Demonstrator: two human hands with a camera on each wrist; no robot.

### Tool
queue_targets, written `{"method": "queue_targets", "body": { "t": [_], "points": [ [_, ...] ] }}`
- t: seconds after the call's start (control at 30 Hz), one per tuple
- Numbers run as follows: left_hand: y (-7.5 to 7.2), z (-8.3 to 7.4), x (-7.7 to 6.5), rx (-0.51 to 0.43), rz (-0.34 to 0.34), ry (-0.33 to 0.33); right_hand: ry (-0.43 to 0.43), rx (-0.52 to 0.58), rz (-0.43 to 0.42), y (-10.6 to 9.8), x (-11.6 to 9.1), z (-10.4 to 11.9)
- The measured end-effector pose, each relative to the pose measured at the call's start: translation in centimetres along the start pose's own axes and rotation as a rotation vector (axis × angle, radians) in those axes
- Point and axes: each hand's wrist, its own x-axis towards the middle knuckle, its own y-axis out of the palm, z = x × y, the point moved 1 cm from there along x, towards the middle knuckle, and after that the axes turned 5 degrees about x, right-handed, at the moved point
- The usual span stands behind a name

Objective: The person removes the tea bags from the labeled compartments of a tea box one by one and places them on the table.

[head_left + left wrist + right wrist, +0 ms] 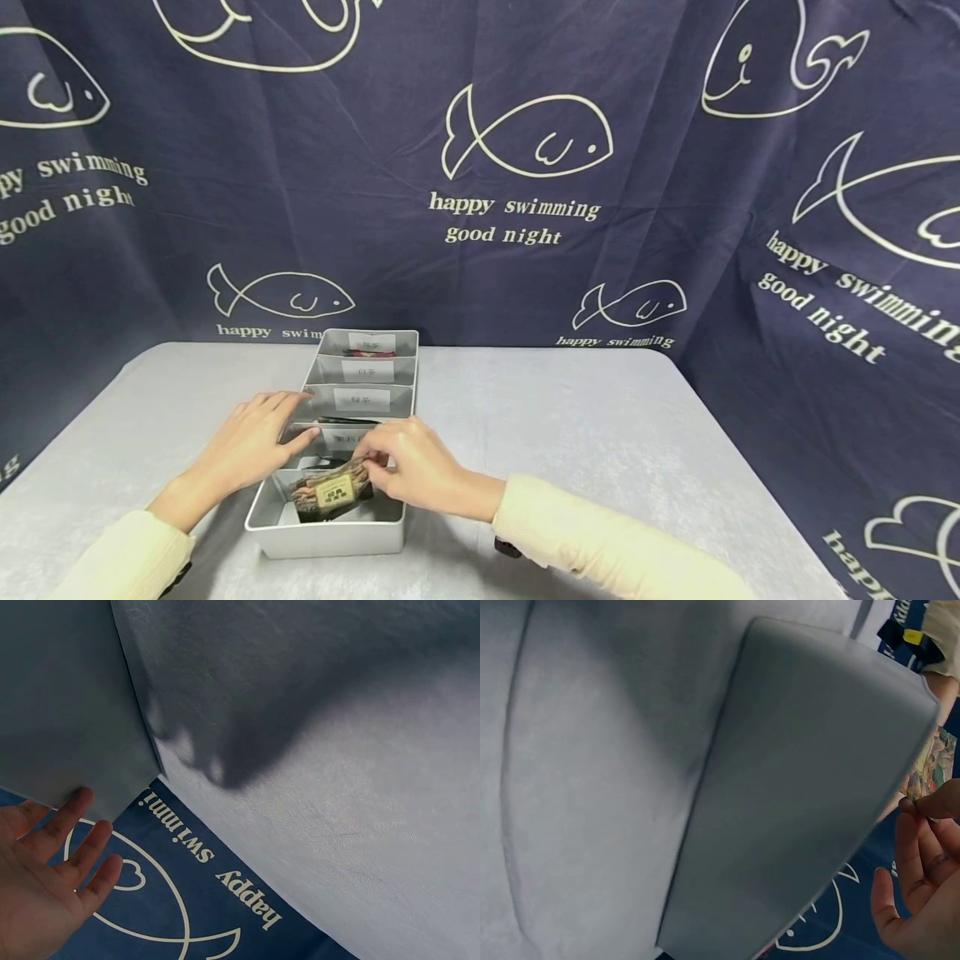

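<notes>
A long grey divided box (326, 543) stands on the table, with paper labels in its compartments. My right hand (420, 471) pinches the edge of a small tea packet (333, 492), brown-patterned with a yellow label, over the nearest compartment. The right wrist view shows the thumb and fingertips meeting on the packet (939, 761) just beyond the box wall (795, 780). My left hand (251, 437) lies at the box's left rim with fingers loosely extended. Beside the outer wall in the left wrist view, that hand (52, 877) holds nothing.
Dark packets (341, 421) lie in a middle compartment, and a red one (371, 353) shows in the farthest. Grey table surface (540, 433) extends right of the box. A dark blue fish-print curtain (517, 283) hangs behind and along the sides.
</notes>
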Motion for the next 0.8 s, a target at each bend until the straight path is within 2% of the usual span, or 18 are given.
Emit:
{"method": "queue_targets", "body": {
  "t": [0.2,0.33,0.6,0.8],
  "points": [
    [-0.1,-0.1,0.0,-0.001,0.011,-0.007,0.053,0.042,-0.022,-1.4,0.3,0.0],
    [-0.1,-0.1,0.0,0.002,0.012,-0.009,0.085,0.117,-0.054,-2.6,0.5,-0.1],
    [-0.1,-0.1,0.0,0.019,0.015,-0.008,0.067,0.208,-0.159,-4.6,0.6,-1.1],
    [0.0,0.0,0.1,0.014,0.02,-0.007,0.107,0.228,-0.196,-6.0,0.2,-2.2]
  ]
}}
